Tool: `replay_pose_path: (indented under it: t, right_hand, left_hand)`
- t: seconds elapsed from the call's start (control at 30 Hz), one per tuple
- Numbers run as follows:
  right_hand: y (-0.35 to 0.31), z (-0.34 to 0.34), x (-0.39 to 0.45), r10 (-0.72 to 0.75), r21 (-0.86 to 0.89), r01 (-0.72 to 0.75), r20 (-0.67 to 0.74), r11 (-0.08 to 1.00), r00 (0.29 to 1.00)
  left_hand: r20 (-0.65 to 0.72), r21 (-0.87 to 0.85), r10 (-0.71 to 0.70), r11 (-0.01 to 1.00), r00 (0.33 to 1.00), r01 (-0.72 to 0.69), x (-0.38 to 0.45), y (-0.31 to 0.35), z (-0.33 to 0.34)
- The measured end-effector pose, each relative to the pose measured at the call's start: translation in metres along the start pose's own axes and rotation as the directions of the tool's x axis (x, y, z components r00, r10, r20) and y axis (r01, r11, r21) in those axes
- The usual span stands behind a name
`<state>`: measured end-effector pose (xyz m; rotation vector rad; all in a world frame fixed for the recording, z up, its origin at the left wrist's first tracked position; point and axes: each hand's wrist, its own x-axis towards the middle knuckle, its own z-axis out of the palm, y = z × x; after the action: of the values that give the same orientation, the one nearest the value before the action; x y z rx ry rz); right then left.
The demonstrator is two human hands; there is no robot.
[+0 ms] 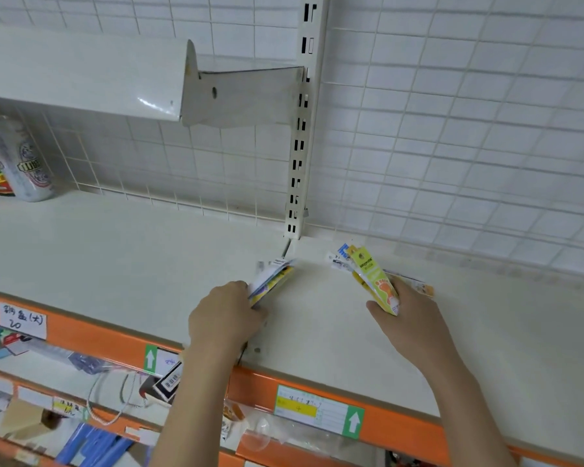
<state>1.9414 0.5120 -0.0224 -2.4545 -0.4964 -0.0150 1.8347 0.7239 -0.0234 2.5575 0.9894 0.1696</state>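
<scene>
Past the orange price rail [402, 423], I reach over the shelf [132, 251]. My left hand [226, 320] grips one sheaf of flat packets [273, 276] and my right hand [415, 318] pinches a second sheaf [373, 278]. I hold them apart, probably to sort them into separate spots.

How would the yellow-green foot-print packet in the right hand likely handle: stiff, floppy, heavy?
The yellow-green packet looks thin and flat, so it is probably light. It stands up from the right hand without drooping, which suggests fairly stiff card. Pinched among other flat packets, its smooth printed face might let it slide out of the bundle.
</scene>
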Motion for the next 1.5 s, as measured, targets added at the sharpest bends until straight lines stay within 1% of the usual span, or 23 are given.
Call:
replay_pose_path:
  t: [0.13,0.23,0.4,0.47,0.53,0.63,0.73,0.8,0.83,0.93,1.0,1.03,1.07,1.17,1.2,1.27,1.33,1.4,1.5]
  right_hand:
    - [0.004,-0.002,-0.003,0.003,-0.030,-0.003,0.000,1.000,1.000]
    - [0.004,-0.002,-0.002,0.004,-0.029,-0.004,0.003,1.000,1.000]
    - [0.005,-0.001,0.001,0.004,-0.038,-0.004,0.003,0.999,1.000]
    - [0.006,-0.001,0.003,0.006,-0.036,-0.006,0.001,0.999,1.000]
    - [0.006,-0.001,0.004,0.009,-0.039,-0.009,0.001,0.999,1.000]
    - [0.006,-0.001,0.005,0.010,-0.036,-0.010,0.001,0.999,1.000]
    - [0.007,-0.001,0.005,0.012,-0.023,-0.012,-0.001,1.000,1.000]
    - [0.007,-0.002,0.005,0.012,-0.013,-0.012,0.001,1.000,1.000]
    - [0.008,-0.002,0.005,0.014,-0.006,-0.014,0.002,1.000,1.000]
    - [0.009,-0.002,0.005,0.011,0.004,-0.011,0.004,1.000,1.000]
    - [0.010,-0.002,0.005,0.011,0.006,-0.011,0.001,1.000,1.000]
    - [0.010,-0.002,0.005,0.013,0.013,-0.013,-0.003,1.000,1.000]
    - [0.011,-0.003,0.006,0.012,0.024,-0.011,-0.010,1.000,1.000]
    - [0.014,-0.005,0.007,0.003,0.039,-0.002,-0.038,0.999,0.999]
    - [0.015,-0.006,0.007,0.003,0.039,-0.001,-0.044,0.999,0.999]
    - [0.017,-0.008,0.007,0.005,0.036,-0.003,-0.054,0.999,0.999]
    - [0.019,-0.010,0.007,0.010,0.036,-0.008,-0.062,0.999,0.998]
    - [0.023,-0.012,0.006,0.025,0.039,-0.022,-0.072,0.999,0.997]
    - [0.027,-0.015,0.006,0.038,0.041,-0.034,-0.093,0.999,0.995]
  left_hand:
    - [-0.006,0.018,0.007,1.000,1.000,-0.007,0.002,0.002,-0.002]
    - [-0.029,-0.015,0.005,1.000,1.000,-0.005,-0.001,0.002,-0.010]
    - [-0.195,-0.131,0.007,0.991,0.981,-0.033,-0.006,0.003,-0.029]
    - [-0.225,-0.204,-0.004,0.978,0.974,-0.043,-0.006,0.002,-0.035]
    - [-0.213,-0.321,-0.012,0.945,0.977,-0.058,-0.006,0.002,-0.038]
    - [-0.159,-0.500,0.003,0.862,0.987,-0.082,-0.004,0.002,-0.040]
    - [-0.041,-0.575,0.048,0.815,0.998,-0.063,-0.001,-0.002,-0.040]
    - [0.014,-0.640,0.065,0.767,0.998,-0.041,0.001,-0.004,-0.039]
    - [0.015,-0.670,0.060,0.741,0.998,-0.035,0.002,-0.005,-0.038]
    - [-0.018,-0.701,0.040,0.712,0.999,-0.041,0.004,-0.002,-0.035]
    - [-0.013,-0.729,0.022,0.684,1.000,-0.025,0.004,0.002,-0.033]
    - [-0.009,-0.729,0.006,0.684,1.000,-0.011,0.004,0.004,-0.032]
    - [-0.017,-0.703,-0.011,0.711,1.000,-0.004,0.006,0.006,-0.029]
    - [-0.077,-0.533,-0.060,0.846,0.995,0.009,0.014,0.012,-0.020]
    - [-0.086,-0.498,-0.066,0.867,0.994,0.015,0.015,0.014,-0.018]
    - [-0.036,-0.454,-0.066,0.890,0.997,0.043,0.015,0.018,-0.012]
    - [0.035,-0.346,-0.084,0.934,0.996,0.091,0.016,0.020,-0.003]
    - [0.040,-0.225,-0.098,0.969,0.994,0.104,0.018,0.020,0.004]
    - [0.021,-0.186,-0.095,0.978,0.995,0.098,0.022,0.021,0.008]
